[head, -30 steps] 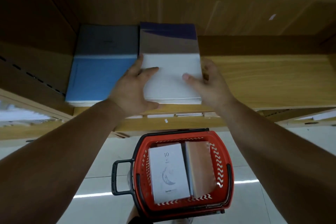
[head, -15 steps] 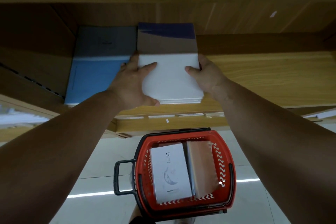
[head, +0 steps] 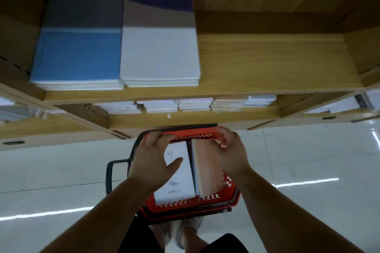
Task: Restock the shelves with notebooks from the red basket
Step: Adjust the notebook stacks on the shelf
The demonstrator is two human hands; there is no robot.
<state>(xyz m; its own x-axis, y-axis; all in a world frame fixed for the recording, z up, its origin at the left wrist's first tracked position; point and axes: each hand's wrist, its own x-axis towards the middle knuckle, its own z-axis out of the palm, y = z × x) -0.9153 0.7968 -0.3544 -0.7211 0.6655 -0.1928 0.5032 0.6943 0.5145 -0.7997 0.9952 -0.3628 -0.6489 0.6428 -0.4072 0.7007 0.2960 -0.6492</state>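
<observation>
Hands left the stack (head: 160,55) for the basket (head: 185,209): left hand (head: 153,160) open over white notebook (head: 181,185); right hand (head: 231,156) at pink notebook (head: 207,172), grip unclear. Next pickup starts.

The white notebook (head: 183,178) lying in the left half of the red basket (head: 185,210) has the number "10" printed near the top of its cover. A short line of small print near the cover's lower edge, toward the basket's near wall, is too blurred to read. So is the small white tag (head: 168,116) on the shelf edge (head: 226,116) just beyond the basket's far rim.
</observation>
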